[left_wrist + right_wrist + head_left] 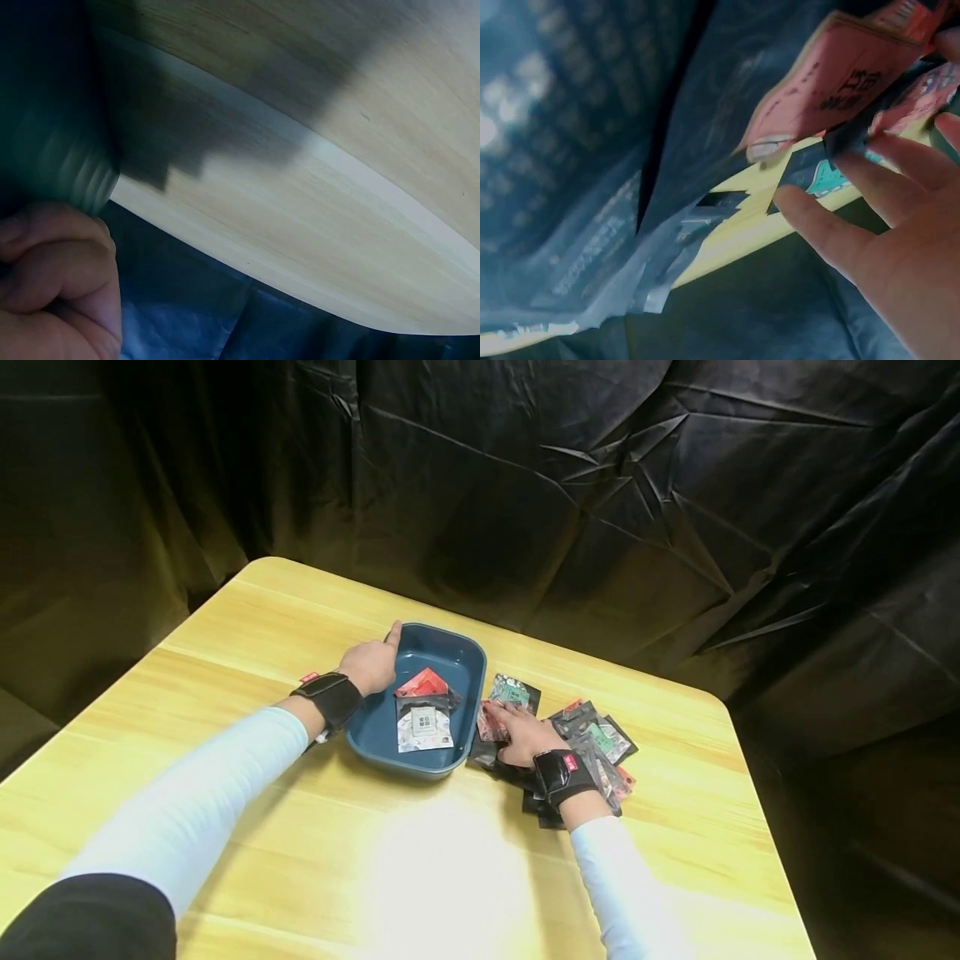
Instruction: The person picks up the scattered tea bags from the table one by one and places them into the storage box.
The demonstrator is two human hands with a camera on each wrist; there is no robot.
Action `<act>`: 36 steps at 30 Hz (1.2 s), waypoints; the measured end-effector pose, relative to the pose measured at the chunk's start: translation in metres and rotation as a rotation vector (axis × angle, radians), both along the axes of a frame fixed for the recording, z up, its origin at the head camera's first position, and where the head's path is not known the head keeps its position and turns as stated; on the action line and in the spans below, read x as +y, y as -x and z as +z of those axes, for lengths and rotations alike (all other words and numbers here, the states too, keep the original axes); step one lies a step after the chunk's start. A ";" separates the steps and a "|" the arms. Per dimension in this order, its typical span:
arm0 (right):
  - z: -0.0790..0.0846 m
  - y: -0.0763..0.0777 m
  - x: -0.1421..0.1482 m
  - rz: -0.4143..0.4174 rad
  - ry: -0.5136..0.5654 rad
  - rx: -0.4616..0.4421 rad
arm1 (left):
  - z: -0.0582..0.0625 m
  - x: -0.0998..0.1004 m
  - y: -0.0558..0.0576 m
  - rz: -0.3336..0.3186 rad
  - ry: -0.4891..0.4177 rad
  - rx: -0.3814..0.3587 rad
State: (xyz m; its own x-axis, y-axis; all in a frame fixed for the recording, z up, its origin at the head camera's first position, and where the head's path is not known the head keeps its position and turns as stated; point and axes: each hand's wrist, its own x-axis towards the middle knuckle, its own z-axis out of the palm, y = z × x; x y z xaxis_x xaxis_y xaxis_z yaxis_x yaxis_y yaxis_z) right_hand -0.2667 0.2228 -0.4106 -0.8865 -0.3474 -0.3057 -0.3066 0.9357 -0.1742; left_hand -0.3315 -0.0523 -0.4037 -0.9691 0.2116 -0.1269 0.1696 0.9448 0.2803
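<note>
A dark blue plastic basin [468, 670] stands on the table. My left hand [369, 667] grips its left rim, index finger lying along the edge; in the left wrist view the other fingers are curled by the basin's wall [52, 142]. Inside lie a white-and-grey sachet [424, 731] and a red one [423, 682], partly overlapping. To the basin's right, my right hand [527, 739] reaches over a pile of sachets, fingers spread and touching a red sachet [492, 723]. In the right wrist view, the fingers [825, 225] are nearly straight beside a dark sachet with a red label [817, 82].
More black, red and green sachets [592, 739] lie heaped right of and under my right wrist. A green-and-black sachet [513, 692] lies beyond my right fingers. The wooden table [315, 860] has rounded far corners, with a black sheet [465, 527] hanging behind.
</note>
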 end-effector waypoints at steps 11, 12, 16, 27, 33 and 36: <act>-0.025 0.002 0.010 0.129 -0.082 0.381 | -0.004 0.001 0.000 -0.016 0.005 -0.003; -0.026 0.002 0.012 0.130 -0.074 0.434 | -0.004 0.002 0.000 -0.017 0.003 -0.005; -0.014 0.001 0.015 0.057 -0.009 0.584 | -0.002 0.002 0.001 -0.015 -0.004 -0.010; 0.050 -0.003 -0.020 0.127 0.102 0.762 | -0.002 0.000 0.004 -0.006 -0.009 -0.010; 0.059 -0.008 -0.044 0.186 0.046 0.801 | -0.003 0.001 0.004 -0.001 -0.013 -0.007; 0.064 -0.011 -0.054 0.235 0.060 0.788 | -0.002 0.001 0.004 0.000 -0.019 -0.009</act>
